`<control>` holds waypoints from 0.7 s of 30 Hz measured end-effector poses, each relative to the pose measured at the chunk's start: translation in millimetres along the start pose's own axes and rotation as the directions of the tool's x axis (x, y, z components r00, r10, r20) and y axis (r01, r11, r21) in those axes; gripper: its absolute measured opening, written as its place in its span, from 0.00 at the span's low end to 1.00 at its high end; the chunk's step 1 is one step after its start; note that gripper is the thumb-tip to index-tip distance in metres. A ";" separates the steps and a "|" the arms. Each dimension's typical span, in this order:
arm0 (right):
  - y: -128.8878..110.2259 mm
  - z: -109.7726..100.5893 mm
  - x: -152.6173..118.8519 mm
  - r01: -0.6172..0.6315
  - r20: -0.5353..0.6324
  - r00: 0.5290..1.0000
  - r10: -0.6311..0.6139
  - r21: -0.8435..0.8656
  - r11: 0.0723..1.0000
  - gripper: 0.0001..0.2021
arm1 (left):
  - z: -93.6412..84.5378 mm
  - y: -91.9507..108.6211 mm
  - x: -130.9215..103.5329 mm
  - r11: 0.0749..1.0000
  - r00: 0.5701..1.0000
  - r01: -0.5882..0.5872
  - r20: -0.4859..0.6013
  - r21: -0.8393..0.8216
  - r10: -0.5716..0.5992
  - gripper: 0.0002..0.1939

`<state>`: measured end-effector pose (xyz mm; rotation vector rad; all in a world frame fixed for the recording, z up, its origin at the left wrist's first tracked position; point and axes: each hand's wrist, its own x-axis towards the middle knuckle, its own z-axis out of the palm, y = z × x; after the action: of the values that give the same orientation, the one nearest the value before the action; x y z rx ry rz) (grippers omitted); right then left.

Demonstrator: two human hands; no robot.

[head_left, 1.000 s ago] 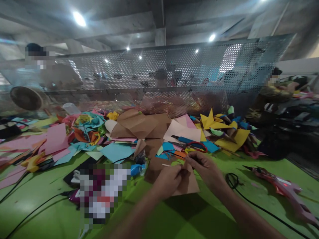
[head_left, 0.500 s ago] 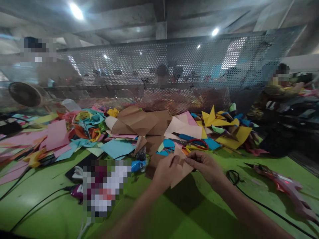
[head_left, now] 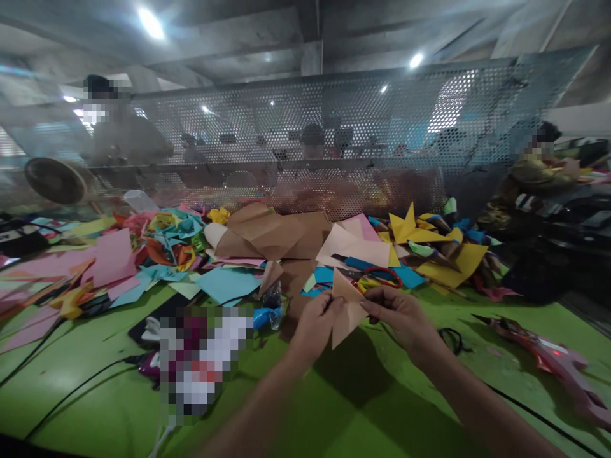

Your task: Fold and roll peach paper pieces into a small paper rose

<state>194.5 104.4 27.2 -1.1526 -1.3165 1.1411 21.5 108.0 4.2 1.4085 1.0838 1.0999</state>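
Between my two hands is a folded piece of light brown paper (head_left: 347, 313), raised above the green table (head_left: 363, 420). My left hand (head_left: 315, 324) pinches its left side between thumb and fingers. At its right edge my right hand (head_left: 394, 315) grips with the thumb and bent fingers. The paper shows creases and pointed corners at top and bottom. Just behind it lie scissors (head_left: 377, 277) with red-rimmed handles, on blue and yellow paper scraps. A brown paper sheet (head_left: 293, 299) reaches under my left hand.
A pink glue gun (head_left: 548, 359) with a black cord lies at right. At left are a partly blurred power strip (head_left: 153, 366) and an orange-yellow tool (head_left: 74, 302). Heaped coloured paper (head_left: 167, 238) lines the back, before a perforated metal screen (head_left: 286, 108). A person (head_left: 539, 165) sits far right.
The folded paper has turned slightly between my hands, and its lower point has risen a little. Both hands still grip it. The camera view has shifted slightly.
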 end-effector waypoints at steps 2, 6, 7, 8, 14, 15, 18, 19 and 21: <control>-0.1 -0.4 -0.5 0.026 -0.014 1.000 -0.026 -0.011 1.000 0.16 | -0.6 2.5 -1.1 0.999 1.000 -0.030 0.006 0.030 0.029 0.14; 0.1 -0.5 -2.4 0.004 0.047 0.999 -0.005 0.009 1.000 0.19 | -1.4 6.2 -1.8 0.995 0.997 -0.049 -0.060 0.093 0.054 0.15; 0.9 -0.6 -2.4 -0.005 0.050 0.999 0.003 0.025 1.000 0.20 | -1.3 6.2 -1.7 0.998 0.998 -0.038 -0.054 0.054 0.041 0.15; 2.2 -0.8 -2.1 -0.009 0.042 0.999 0.007 0.045 0.999 0.20 | -1.0 5.9 -1.6 1.000 0.999 -0.024 -0.037 -0.008 0.023 0.15; 5.8 -2.4 -0.6 -0.009 -0.001 1.000 0.009 0.097 0.995 0.15 | 2.4 4.7 -3.1 0.887 0.975 0.218 0.128 -0.406 -0.181 0.17; 4.9 -2.2 -1.1 -0.004 0.007 1.000 0.003 0.086 0.996 0.14 | 2.5 6.2 -4.0 0.866 0.967 0.253 0.146 -0.432 -0.209 0.17; 1.5 -1.2 -2.8 0.013 0.035 0.999 -0.015 0.054 0.998 0.10 | 1.9 13.0 -7.4 0.839 0.956 0.283 0.204 -0.464 -0.210 0.15; 0.8 -1.1 -3.1 0.019 0.040 0.999 -0.020 0.042 0.999 0.09 | 1.4 15.3 -8.2 0.837 0.954 0.285 0.225 -0.467 -0.200 0.14; 1.2 -1.7 -3.2 0.035 0.040 0.999 -0.035 0.011 0.999 0.08 | 0.5 18.2 -8.6 0.838 0.947 0.294 0.256 -0.460 -0.192 0.12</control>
<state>196.3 101.4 25.8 -1.0999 -1.3548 1.1497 21.6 97.8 21.5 0.9168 0.7397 0.9378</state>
